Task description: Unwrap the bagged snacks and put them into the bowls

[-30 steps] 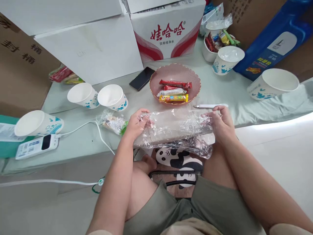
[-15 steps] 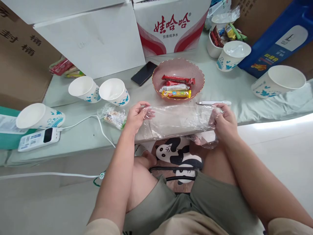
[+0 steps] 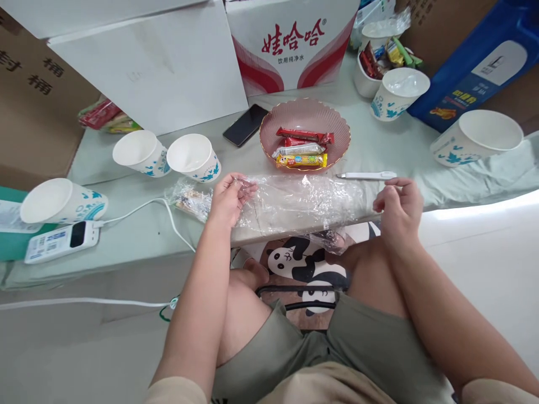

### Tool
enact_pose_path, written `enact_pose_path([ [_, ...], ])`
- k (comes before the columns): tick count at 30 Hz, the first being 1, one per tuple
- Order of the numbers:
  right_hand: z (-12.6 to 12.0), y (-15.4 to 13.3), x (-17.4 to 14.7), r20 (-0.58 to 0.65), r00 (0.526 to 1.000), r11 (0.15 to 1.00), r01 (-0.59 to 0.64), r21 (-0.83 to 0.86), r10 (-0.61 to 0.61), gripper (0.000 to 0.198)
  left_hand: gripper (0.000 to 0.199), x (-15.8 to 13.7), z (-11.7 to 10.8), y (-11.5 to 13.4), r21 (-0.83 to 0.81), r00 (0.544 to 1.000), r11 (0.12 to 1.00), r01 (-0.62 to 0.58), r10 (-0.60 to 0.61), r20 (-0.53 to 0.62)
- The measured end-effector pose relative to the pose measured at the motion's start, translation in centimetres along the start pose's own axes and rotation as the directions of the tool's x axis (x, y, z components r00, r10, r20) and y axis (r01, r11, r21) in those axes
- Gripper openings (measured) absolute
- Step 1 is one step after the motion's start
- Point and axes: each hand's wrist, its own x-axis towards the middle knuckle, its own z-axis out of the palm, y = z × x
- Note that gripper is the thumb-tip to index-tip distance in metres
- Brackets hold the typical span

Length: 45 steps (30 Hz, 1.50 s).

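My left hand [image 3: 233,197] is closed on the left end of a clear plastic bag [image 3: 301,202], which lies stretched along the table's front edge, part of it drooping below. My right hand [image 3: 400,209] is off the bag's right end, fingers loosely bent and apart, nothing visible in them. Close to its fingertips lies a slim white tool with a metal tip [image 3: 366,175]. Behind the bag, a pink scalloped bowl [image 3: 305,115] contains several wrapped snack bars, among them a yellow one [image 3: 301,161]. A crumpled clear packet [image 3: 191,201] rests left of my left hand.
Paper cups stand at left [image 3: 63,201], [image 3: 193,158] and right [image 3: 475,139]. A phone [image 3: 246,124] lies behind the bowl, before white cartons [image 3: 290,47]. A power bank [image 3: 63,241] with a white cable sits at left. A blue jug [image 3: 467,67] and a snack tub [image 3: 367,78] are at back right.
My right hand has let go of the plastic bag and moved slightly right. The bag's right end has sunk to the table edge. My left hand keeps its hold, shifted slightly left.
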Motion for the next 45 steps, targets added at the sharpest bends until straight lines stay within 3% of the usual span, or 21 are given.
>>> enact_pose_path([
  [2,-0.2,-0.3,-0.5,0.09,0.996,0.997,-0.002,-0.079,0.009,0.011,0.011,0.0,0.1,-0.1,0.0,1.0,1.0,-0.003,0.003,-0.007],
  [5,-0.1,-0.7,-1.2,0.263,0.963,0.961,0.017,-0.277,0.059,0.033,0.013,0.0,0.2,-0.1,-0.003,1.0,1.0,0.003,-0.003,-0.015],
  [8,0.3,-0.8,-1.5,0.319,0.944,0.926,0.049,-0.373,0.079,0.036,0.013,0.1,0.3,-0.3,0.004,1.0,1.0,0.003,-0.003,-0.017],
  [13,0.5,-1.0,-1.7,0.275,0.961,0.993,0.012,-0.119,0.022,0.021,0.013,0.4,0.1,-0.6,0.02,1.0,1.0,-0.016,0.016,-0.016],
  [18,0.1,-2.9,-2.6,0.271,0.942,0.952,-0.25,0.178,0.197,0.029,0.012,0.4,0.1,-0.6,0.031,0.999,0.999,-0.023,0.024,-0.023],
  [21,-0.6,-4.6,-3.6,0.296,0.911,0.904,-0.36,0.23,0.287,0.046,0.011,0.5,-0.1,-0.7,0.039,1.0,0.999,-0.023,0.023,0.006],
  [24,-1.5,-5.7,-5.0,0.332,0.892,0.908,-0.379,0.181,0.306,0.056,0.011,0.6,-0.3,-0.6,0.004,1.0,1.0,-0.005,0.005,0.015],
  [28,-2.6,-5.4,-6.7,0.439,0.86,0.965,-0.233,-0.117,0.26,0.046,0.009,0.6,-0.5,-0.2,-0.063,0.999,0.998,0.016,-0.014,0.031],
  [30,-2.7,-4.9,-7.1,0.533,0.807,0.949,-0.103,-0.299,0.256,0.037,0.003,0.6,-0.6,0.1,-0.082,0.998,0.996,0.031,-0.025,0.064],
  [32,-2.5,-4.5,-7.2,0.626,0.733,0.898,0.049,-0.438,0.265,0.028,0.012,0.4,-0.7,0.4,-0.103,0.992,0.992,0.067,-0.055,0.115],
  [36,-2.4,-4.1,-7.0,0.728,0.636,0.789,0.297,-0.537,0.256,0.029,0.025,-0.1,-1.1,0.9,-0.089,0.975,0.99,0.106,-0.086,0.206],
  [40,-3.4,-4.7,-6.0,0.807,0.551,0.704,0.486,-0.517,0.212,0.026,0.038,-0.7,-1.5,0.8,0.011,0.954,0.997,0.074,-0.074,0.291],
  [42,-3.7,-5.4,-5.0,0.793,0.582,0.728,0.464,-0.504,0.178,0.021,0.044,-0.7,-1.6,0.7,0.045,0.945,0.996,0.074,-0.084,0.316],
  [45,-2.4,-6.6,-3.2,0.69,0.717,0.82,0.332,-0.467,0.103,0.021,0.044,-0.7,-1.7,0.6,0.057,0.929,0.995,0.082,-0.096,0.358],
])
